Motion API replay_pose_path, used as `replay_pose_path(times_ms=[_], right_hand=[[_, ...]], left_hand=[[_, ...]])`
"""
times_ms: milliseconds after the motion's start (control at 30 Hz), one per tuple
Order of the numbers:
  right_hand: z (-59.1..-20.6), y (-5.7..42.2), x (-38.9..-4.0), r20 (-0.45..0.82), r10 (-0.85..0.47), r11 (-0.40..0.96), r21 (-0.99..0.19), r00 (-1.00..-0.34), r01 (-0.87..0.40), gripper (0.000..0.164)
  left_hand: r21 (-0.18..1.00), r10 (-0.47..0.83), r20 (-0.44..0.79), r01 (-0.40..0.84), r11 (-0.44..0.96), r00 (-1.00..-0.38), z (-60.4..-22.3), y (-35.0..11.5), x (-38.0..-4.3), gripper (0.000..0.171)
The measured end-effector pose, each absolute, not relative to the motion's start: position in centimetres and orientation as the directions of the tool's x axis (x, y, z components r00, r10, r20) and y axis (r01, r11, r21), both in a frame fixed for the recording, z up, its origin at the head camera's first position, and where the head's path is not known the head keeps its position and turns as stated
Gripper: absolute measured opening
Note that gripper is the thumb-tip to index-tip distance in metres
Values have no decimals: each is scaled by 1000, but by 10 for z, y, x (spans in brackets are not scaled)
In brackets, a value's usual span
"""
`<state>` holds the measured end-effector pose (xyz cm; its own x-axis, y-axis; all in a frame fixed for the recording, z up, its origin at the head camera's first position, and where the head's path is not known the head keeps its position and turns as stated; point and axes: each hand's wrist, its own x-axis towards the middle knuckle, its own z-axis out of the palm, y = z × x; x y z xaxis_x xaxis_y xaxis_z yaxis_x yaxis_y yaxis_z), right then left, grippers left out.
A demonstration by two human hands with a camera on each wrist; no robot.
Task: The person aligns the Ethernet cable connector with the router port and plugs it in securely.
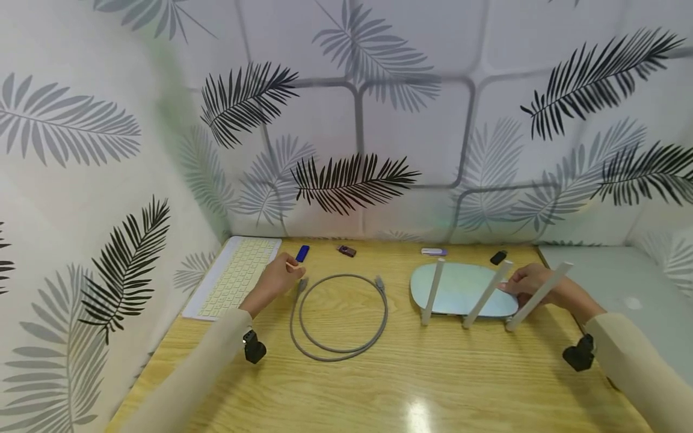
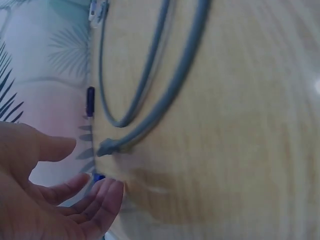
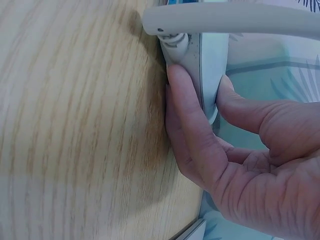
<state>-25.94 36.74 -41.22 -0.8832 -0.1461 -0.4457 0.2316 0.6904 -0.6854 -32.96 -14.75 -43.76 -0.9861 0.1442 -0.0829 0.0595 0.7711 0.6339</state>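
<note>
My right hand (image 1: 527, 282) grips the right end of a white Wi-Fi router (image 1: 452, 285) with upright antennas. In the right wrist view, the thumb lies on the router's (image 3: 214, 55) top face and the fingers curl under its edge, close to an antenna (image 3: 225, 19). My left hand (image 1: 280, 275) hovers between the white keyboard (image 1: 240, 273) and a blue USB stick (image 1: 302, 253). Its thumb and fingers are apart with nothing between them in the left wrist view. Just right of it lies a coiled grey network cable (image 1: 338, 359), whose plug (image 2: 106, 147) is near the fingertips.
Along the back edge of the wooden table (image 1: 335, 397) lie a brown-and-metal USB stick (image 1: 347, 251), a white-and-purple one (image 1: 434, 252) and a small black one (image 1: 498, 257). A grey panel (image 1: 622, 288) borders the right side. Leaf-patterned covering (image 1: 379, 132) rises behind.
</note>
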Motion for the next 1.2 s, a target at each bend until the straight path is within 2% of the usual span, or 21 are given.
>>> replay_pose_path(times_ms=[133,267,567,800,1200], right_hand=[[-413,370,-260,-456,-135,681,-687,-880,252,27],[-414,368,-259,-457,-132,669,-696,-880,261,26],[-411,363,-255,-450,-146,657,-710,-881,253,26],[-414,367,-259,-460,-145,650,-712,-876,266,25],[-408,365,-258,-476,-155,637,-718,-866,281,29]], left_hand=[[608,148,-82,68,791,-986,-450,-147,-327,40],[583,123,-50,71,809,-991,-455,-144,-323,29],[538,143,-59,89,838,-988,-447,-151,-320,26],[559,166,-88,89,825,-982,-441,-151,-321,24],[530,168,-94,93,843,-981,-436,-146,-320,20]])
